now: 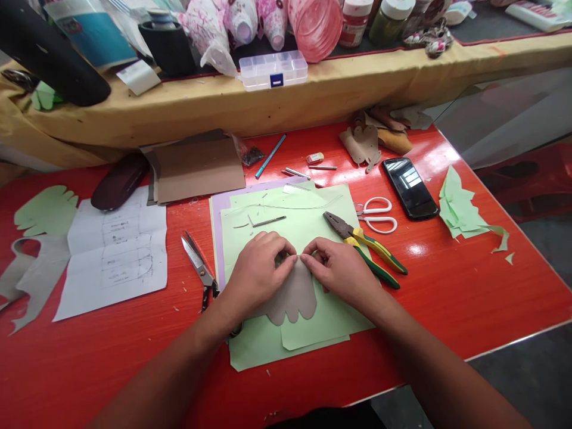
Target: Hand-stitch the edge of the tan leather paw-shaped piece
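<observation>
A flat grey piece with a scalloped lower edge, perhaps leather, lies over light green sheets. At its upper edge, my left hand is closed in a pinch. My right hand pinches the same edge from the other side, the fingertips of both hands almost meeting. Whether something small is between the fingertips, I cannot make out. Combination pliers with yellow and green handles lie just beyond my right hand. Black-handled scissors are left of my left hand, partly hidden by it.
White-handled scissors and a phone lie to the right, near green paper scraps. Leftward are a drawn-on white sheet and grey offcuts. Brown sheets lie behind. A raised shelf holds jars and a clear box.
</observation>
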`<move>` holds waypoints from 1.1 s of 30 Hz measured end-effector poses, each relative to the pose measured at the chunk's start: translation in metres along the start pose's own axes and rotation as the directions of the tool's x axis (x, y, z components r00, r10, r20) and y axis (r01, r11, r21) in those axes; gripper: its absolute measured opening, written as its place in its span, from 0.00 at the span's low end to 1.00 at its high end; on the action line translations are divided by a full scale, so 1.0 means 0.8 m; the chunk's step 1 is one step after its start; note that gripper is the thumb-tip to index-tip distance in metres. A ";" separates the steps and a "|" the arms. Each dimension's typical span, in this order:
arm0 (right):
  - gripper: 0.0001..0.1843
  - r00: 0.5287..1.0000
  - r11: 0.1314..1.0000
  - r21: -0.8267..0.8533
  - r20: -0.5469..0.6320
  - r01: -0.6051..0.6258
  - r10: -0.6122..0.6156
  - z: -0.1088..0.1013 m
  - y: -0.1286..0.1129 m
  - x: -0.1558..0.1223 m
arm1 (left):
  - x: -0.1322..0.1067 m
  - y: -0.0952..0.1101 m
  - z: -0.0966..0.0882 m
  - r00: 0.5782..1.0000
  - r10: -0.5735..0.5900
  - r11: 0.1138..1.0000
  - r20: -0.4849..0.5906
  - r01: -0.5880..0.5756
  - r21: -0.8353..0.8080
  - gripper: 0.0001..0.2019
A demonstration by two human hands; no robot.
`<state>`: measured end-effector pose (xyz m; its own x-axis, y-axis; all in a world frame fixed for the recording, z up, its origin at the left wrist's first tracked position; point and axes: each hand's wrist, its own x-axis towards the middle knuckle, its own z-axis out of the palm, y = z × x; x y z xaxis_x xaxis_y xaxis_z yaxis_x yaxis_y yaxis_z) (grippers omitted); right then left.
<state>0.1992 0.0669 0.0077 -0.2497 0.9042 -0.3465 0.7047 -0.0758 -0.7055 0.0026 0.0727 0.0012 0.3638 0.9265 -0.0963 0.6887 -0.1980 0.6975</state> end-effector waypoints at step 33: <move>0.08 1.000 1.000 -0.015 -0.006 0.018 -0.018 0.002 0.003 -0.001 | 0.000 0.003 0.005 1.000 -0.018 0.998 -0.005 0.019 0.056 0.04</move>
<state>0.2001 0.0654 0.0051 -0.2583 0.9078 -0.3305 0.7102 -0.0535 -0.7019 0.0073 0.0710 -0.0001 0.3482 0.9314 -0.1058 0.7296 -0.1984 0.6545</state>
